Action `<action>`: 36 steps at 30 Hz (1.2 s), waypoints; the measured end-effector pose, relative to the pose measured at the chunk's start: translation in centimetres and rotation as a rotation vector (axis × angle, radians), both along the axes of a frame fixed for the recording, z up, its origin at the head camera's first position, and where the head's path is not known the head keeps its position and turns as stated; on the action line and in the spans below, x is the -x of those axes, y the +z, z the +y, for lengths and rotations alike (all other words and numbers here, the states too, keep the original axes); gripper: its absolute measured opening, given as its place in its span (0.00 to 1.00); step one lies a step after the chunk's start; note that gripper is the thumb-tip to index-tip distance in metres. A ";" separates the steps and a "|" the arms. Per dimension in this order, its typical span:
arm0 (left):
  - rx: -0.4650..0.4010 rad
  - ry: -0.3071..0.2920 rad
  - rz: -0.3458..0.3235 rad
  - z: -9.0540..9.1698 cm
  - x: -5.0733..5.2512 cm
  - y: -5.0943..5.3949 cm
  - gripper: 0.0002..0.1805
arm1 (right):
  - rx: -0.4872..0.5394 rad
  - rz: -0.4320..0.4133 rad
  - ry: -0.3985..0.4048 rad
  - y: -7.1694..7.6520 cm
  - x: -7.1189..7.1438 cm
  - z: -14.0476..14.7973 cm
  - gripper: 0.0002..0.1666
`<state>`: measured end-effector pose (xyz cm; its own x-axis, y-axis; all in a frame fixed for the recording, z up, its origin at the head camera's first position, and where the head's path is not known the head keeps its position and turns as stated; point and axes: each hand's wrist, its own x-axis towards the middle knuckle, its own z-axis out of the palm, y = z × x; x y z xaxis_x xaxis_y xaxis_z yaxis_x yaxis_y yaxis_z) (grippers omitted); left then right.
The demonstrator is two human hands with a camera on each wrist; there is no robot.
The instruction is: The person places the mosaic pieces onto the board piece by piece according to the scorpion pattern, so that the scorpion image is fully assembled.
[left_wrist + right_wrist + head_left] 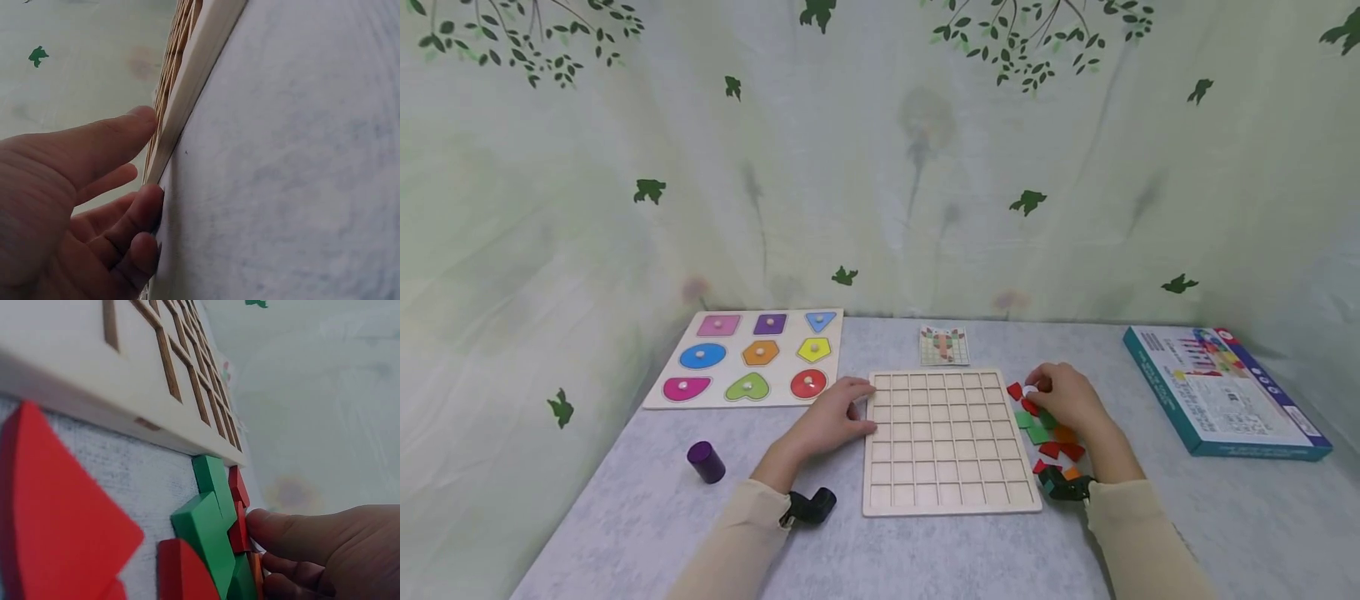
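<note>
A square wooden grid board [951, 442] lies on the table. At its left edge my left hand [831, 414] rests, thumb and fingertips touching the rim, as the left wrist view shows up close. On the right side my right hand [1067, 396] reaches over a loose pile of flat pieces and pinches a small white piece [1030, 389] at its fingertips. Around it lie green pieces [1037, 434], red pieces [1071, 452] and orange ones, some beneath the hand. In the right wrist view, the thumb is beside a red piece [239, 531]; the other fingers are partly hidden.
A pattern card [944, 346] lies behind the board. At the back left is a shape puzzle [786, 383] with knobbed pieces, and a dark purple cylinder [706, 462] stands in front of it. A flat teal-sided box [1232, 392] lies at the right.
</note>
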<state>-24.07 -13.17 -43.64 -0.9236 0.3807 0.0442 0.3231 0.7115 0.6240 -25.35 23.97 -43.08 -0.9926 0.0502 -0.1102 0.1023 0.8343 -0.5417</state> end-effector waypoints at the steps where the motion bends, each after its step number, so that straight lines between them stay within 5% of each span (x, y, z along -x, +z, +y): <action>1: 0.009 -0.001 0.001 0.0 0.0 0.0 0.32 | 0.001 0.005 -0.001 0.0 0.0 0.0 0.15; 9: 0.056 0.008 0.037 -0.5 0.2 -0.8 0.35 | 0.036 0.023 -0.015 -0.2 0.1 0.0 0.12; 18: -0.009 0.022 0.058 -1.1 0.6 -1.8 0.32 | 0.099 0.034 -0.001 -0.2 0.1 0.4 0.13; 27: -0.024 0.033 0.040 -0.9 0.9 -1.9 0.32 | 0.205 0.082 -0.025 -0.6 0.3 0.4 0.13; 36: -0.057 0.057 0.041 -0.9 0.9 -1.9 0.30 | 0.284 0.116 0.048 -0.2 0.5 -0.3 0.13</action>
